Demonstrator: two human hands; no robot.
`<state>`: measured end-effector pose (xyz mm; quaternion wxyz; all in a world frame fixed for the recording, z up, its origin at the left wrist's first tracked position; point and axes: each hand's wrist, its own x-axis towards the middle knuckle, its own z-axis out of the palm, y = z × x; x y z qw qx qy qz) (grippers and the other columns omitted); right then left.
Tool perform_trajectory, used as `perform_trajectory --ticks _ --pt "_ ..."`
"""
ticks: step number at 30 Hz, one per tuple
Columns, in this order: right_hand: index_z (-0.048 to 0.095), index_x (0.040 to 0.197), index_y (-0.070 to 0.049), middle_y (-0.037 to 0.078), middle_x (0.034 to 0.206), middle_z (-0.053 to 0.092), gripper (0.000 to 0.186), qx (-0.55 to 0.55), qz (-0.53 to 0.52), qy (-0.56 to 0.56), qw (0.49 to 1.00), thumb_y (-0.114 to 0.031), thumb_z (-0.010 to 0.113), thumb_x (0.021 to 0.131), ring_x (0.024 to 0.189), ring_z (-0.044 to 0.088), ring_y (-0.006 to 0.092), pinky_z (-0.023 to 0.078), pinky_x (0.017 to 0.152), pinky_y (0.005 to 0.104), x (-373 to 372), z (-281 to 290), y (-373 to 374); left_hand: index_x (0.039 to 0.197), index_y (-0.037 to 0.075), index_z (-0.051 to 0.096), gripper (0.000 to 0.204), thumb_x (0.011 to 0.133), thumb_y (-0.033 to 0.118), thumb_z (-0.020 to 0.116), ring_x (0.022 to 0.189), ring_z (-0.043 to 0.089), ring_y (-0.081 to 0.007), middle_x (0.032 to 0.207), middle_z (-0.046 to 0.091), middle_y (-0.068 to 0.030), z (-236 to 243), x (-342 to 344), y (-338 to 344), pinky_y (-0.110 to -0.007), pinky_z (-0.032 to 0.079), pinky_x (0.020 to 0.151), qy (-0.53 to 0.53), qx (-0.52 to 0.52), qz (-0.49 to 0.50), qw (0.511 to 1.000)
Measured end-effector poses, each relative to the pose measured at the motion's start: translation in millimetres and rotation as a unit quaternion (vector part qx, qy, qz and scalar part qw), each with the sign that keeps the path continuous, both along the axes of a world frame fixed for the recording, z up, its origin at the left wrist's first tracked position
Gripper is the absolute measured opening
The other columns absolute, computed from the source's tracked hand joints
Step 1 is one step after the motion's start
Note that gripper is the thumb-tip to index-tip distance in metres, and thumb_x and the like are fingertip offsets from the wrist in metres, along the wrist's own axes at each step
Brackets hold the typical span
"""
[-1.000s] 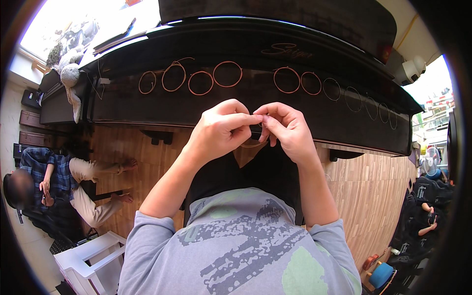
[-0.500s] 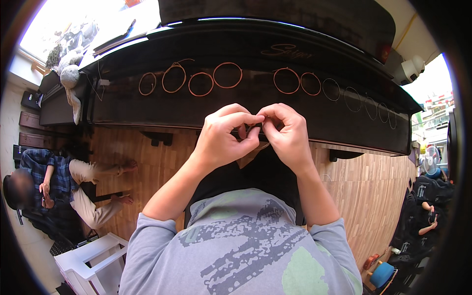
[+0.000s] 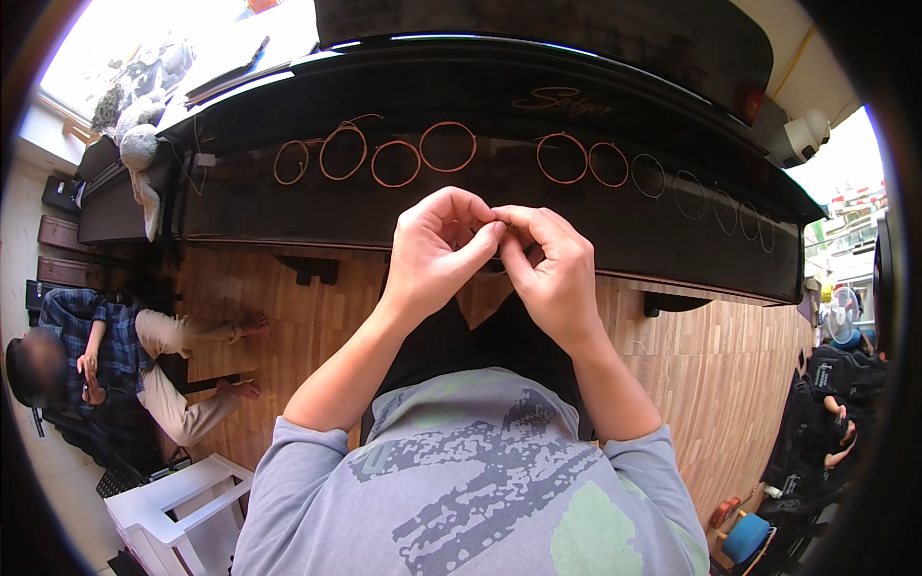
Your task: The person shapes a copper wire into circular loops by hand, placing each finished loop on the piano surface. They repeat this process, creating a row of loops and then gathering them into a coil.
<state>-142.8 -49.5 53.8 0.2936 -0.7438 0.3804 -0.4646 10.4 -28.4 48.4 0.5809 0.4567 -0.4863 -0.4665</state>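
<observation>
Both hands meet in front of my chest, close to the near edge of a black piano (image 3: 317, 216). Thumb and fingers of my left hand (image 3: 432, 254) pinch together at the fingertips of my right hand (image 3: 555, 274), which is closed in the same way. Whatever sits between them is small, thin and mostly hidden by the fingers. Beyond the hands, several coiled wires lie in a row on the piano's dark surface. Those on the left and middle are copper-coloured coils (image 3: 448, 173); farther right lie thinner silvery coils (image 3: 648, 198).
A person in a checked shirt (image 3: 72, 322) sits at the left, above a white stool-like frame (image 3: 178, 494). Another person in black (image 3: 802, 422) is at the far right, near a fan (image 3: 843, 309). A grey plush toy (image 3: 138, 149) hangs at the piano's left end over the wooden floor (image 3: 701, 374).
My hands have shifted slightly left. The left fingers have curled up, with the thumb now up against the right fingertips. The coils lie as before.
</observation>
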Motion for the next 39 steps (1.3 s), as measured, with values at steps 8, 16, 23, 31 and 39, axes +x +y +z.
perform_trajectory --ticks 8,16,23,31,39 --pt "0.049 0.130 -0.003 0.005 0.079 0.066 0.047 0.190 0.096 -0.158 0.964 0.004 0.057 0.085 0.072 0.059 0.0073 0.048 0.065 0.0223 -7 5 2 0.108 -0.003 0.063 0.022 0.086 -0.001 0.066 0.069 0.058 -0.0013 0.084 0.063 -0.0003 3 3 3 -0.014 0.046 0.058 -0.086 -0.012 0.013 0.996" --pt "0.050 0.125 -0.003 0.010 0.089 0.071 0.038 0.210 0.089 -0.150 0.962 0.001 0.058 0.089 0.077 0.068 0.0126 0.053 0.069 0.0261 -8 3 1 0.108 0.004 0.069 0.026 0.081 0.003 0.068 0.053 0.052 -0.0043 0.078 0.063 -0.0028 9 4 6 -0.019 0.042 0.048 -0.246 -0.134 0.050 0.959" --pt "0.053 0.125 -0.003 0.008 0.085 0.070 0.037 0.171 0.065 -0.107 0.977 -0.003 0.063 0.089 0.073 0.066 0.0117 0.053 0.068 0.0250 -3 -4 2 0.097 0.000 0.067 0.011 0.087 0.004 0.064 0.059 0.061 -0.0159 0.082 0.063 -0.0082 -8 18 0 -0.026 0.049 0.053 -0.325 -0.201 0.081 0.921" --pt "0.067 0.093 0.002 -0.003 0.069 0.060 0.010 0.265 0.074 -0.047 0.960 -0.007 0.064 0.090 0.063 0.051 0.0014 0.040 0.056 0.0197 1 -13 -9 0.107 0.000 0.065 0.019 0.095 0.013 0.060 0.066 0.058 -0.0045 0.085 0.065 -0.0011 -28 28 7 -0.019 0.047 0.057 0.009 0.118 -0.037 0.992" --pt "0.068 0.091 0.003 0.013 0.072 0.067 0.014 0.132 -0.095 0.112 0.980 -0.010 0.062 0.087 0.062 0.065 0.0215 0.048 0.060 0.0319 -1 -9 -64 0.109 0.006 0.067 0.027 0.083 0.010 0.071 0.099 0.059 -0.0198 0.104 0.062 -0.0075 -21 29 -7 -0.032 0.049 0.077 -0.286 -0.099 0.161 0.939"
